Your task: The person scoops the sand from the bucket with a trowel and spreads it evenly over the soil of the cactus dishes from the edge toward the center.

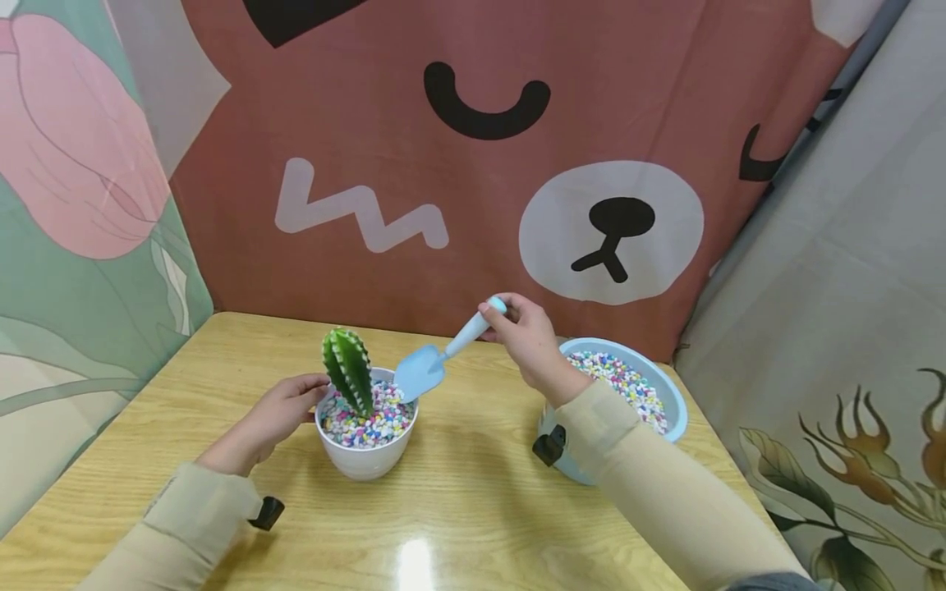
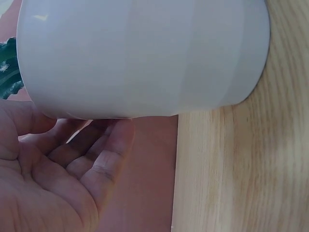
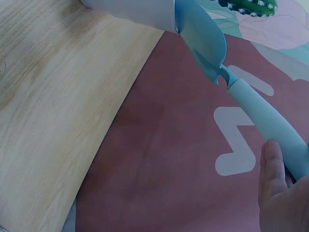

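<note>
A white flowerpot [image 1: 364, 460] holds a green cactus [image 1: 347, 371] set in small multicoloured pebbles [image 1: 369, 427]. At its left side, my left hand [image 1: 284, 410] holds the wall near the rim, thumb and bent fingers against it; the left wrist view shows this contact on the white pot [image 2: 145, 58]. My right hand [image 1: 526, 336] grips the handle end of a light blue toy shovel [image 1: 421, 371]. The shovel slants down to the left, its blade overlapping the pot's right rim. In the right wrist view, the shovel's blade [image 3: 205, 41] hangs beside the pot, below the cactus.
A light blue bucket [image 1: 676, 410] of similar pebbles stands at the right, partly behind my right forearm. Everything rests on a wooden table [image 1: 458, 509]. A printed cloth [image 1: 488, 189] with a cartoon face hangs behind the table, with patterned cloths at both sides.
</note>
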The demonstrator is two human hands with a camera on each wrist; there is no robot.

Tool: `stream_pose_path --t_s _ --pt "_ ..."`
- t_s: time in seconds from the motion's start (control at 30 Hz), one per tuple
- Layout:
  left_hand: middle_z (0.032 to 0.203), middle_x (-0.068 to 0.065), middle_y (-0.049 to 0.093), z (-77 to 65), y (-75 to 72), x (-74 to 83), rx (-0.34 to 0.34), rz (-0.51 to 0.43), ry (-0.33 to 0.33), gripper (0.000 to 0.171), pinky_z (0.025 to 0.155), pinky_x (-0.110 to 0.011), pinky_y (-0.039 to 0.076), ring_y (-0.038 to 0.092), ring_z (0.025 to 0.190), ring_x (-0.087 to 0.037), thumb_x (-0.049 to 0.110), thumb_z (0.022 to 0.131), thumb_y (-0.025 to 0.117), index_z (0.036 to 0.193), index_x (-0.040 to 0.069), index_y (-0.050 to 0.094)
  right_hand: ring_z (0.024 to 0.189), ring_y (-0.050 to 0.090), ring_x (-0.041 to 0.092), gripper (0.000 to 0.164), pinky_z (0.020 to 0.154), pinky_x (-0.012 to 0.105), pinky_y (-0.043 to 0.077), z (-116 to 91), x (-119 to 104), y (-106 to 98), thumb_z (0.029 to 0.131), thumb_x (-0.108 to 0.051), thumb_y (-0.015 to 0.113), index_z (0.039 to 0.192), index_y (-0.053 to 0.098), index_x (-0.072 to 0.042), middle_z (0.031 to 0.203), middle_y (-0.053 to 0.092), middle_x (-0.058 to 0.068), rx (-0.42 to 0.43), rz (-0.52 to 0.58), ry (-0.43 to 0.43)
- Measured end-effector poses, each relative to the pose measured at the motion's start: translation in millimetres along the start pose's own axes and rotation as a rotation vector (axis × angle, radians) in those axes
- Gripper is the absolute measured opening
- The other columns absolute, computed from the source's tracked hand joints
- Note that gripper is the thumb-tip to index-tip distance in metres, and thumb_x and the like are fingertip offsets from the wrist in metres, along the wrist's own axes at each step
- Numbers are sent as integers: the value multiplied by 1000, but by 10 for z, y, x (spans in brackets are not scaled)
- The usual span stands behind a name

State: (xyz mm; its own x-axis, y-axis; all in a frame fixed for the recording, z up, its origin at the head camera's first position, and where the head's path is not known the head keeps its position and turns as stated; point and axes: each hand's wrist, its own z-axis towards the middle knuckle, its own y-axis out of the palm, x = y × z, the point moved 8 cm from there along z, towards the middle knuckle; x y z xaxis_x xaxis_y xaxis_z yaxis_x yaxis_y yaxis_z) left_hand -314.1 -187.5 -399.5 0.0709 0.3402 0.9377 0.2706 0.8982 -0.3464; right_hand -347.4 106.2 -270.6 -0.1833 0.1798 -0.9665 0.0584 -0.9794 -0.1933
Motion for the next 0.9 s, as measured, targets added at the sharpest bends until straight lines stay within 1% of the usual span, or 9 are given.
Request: stream_pose_path --t_s 0.23,0.37,0.53,0.7,0.83,0.9 --pt "139 -28 44 23 16 1 -15 7 8 43 91 -43 50 49 122 -38 14 106 32 140 -11 39 98 62 26 33 85 37 54 -2 -2 -10 96 -21 61 118 57 3 112 60 15 3 7 -11" --pt "136 -27 48 37 12 -10 -9 3 0 43 90 -44 50 50 120 -36 16 106 33 139 -9 41 98 62 25 35 85 36 54 -6 -12 -14 96 -21 61 120 56 4 111 60 15 3 11 -18" --pt "128 -23 53 60 -3 -34 21 1 -21 39 90 -45 50 52 116 -33 19 106 35 132 -8 47 98 62 24 34 84 34 54 -11 -14 -34 97 -20 60 121 56 4 111 60 14 6 10 -18" --pt "127 -21 55 85 -31 -81 61 13 -39 40 90 -43 50 53 115 -30 22 106 36 129 -6 51 99 62 24 31 84 34 54 -16 5 -47 96 -21 61 118 57 0 112 60 13 14 13 -9" --pt "126 -20 56 92 -36 -103 79 19 -37 42 89 -42 50 54 113 -30 26 106 36 128 -6 53 99 62 24 32 86 36 54 -19 15 -57 96 -21 61 119 57 1 113 60 14 23 15 -11" --pt "126 -20 56 98 -29 -105 77 21 -32 43 89 -43 50 54 113 -30 27 106 36 128 -6 52 100 62 24 32 87 37 53 -24 14 -70 96 -20 61 119 57 1 114 60 14 28 23 -13"
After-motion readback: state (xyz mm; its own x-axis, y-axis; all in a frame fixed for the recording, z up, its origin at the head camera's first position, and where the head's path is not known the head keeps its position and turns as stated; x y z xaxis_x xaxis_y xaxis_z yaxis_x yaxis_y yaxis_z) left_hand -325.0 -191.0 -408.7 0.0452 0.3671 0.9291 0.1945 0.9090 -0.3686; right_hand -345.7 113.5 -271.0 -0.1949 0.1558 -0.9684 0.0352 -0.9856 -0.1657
